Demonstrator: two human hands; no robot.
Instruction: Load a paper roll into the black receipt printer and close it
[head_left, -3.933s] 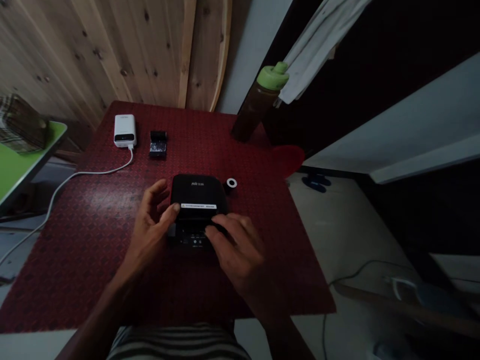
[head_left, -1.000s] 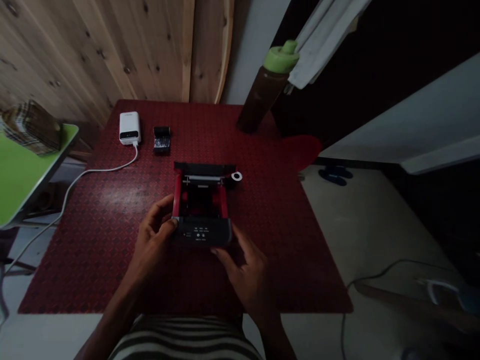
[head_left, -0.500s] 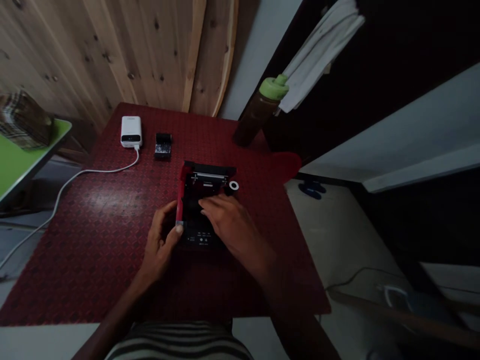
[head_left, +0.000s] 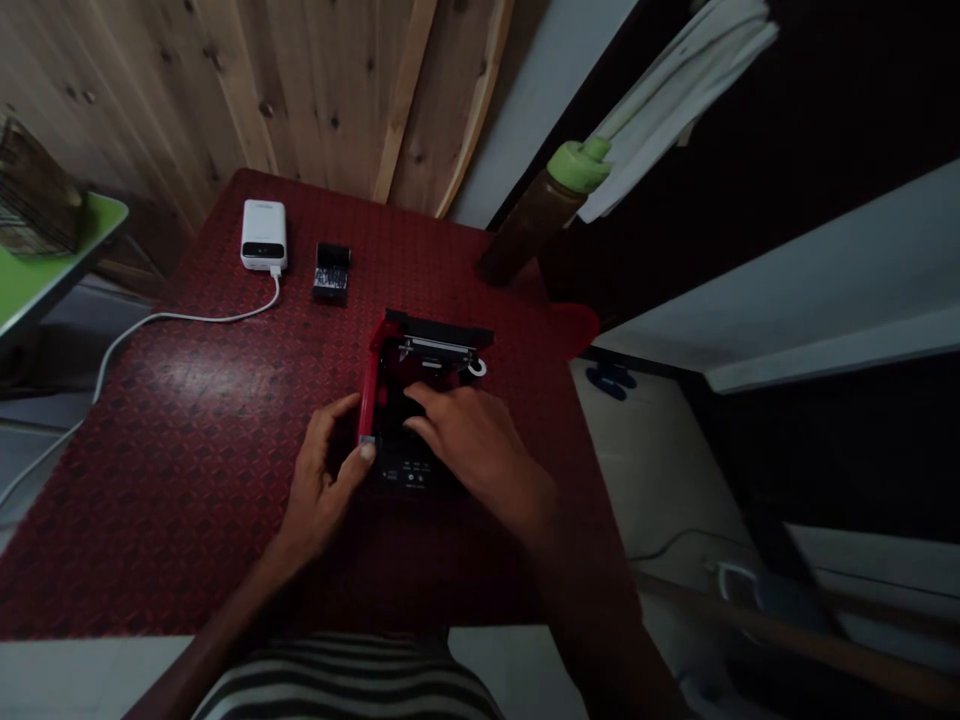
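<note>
Two hands on one black-and-red device (head_left: 391,412)! My left hand (head_left: 322,482) grips its near left corner, thumb on top; my right hand (head_left: 476,445) dips over the open middle, and whether it pinches anything, I can't tell. White panel marks, too small to read. Beyond: one white ring (head_left: 481,373), one black roll (head_left: 332,272), one green-capped bottle (head_left: 536,215), one white power bank (head_left: 264,230).

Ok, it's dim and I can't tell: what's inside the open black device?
Inside the open black device, a dark bay shows, the right hand reaching over or into it. That hand covers the right part; shadow hides whether anything lies at the bottom.
</note>
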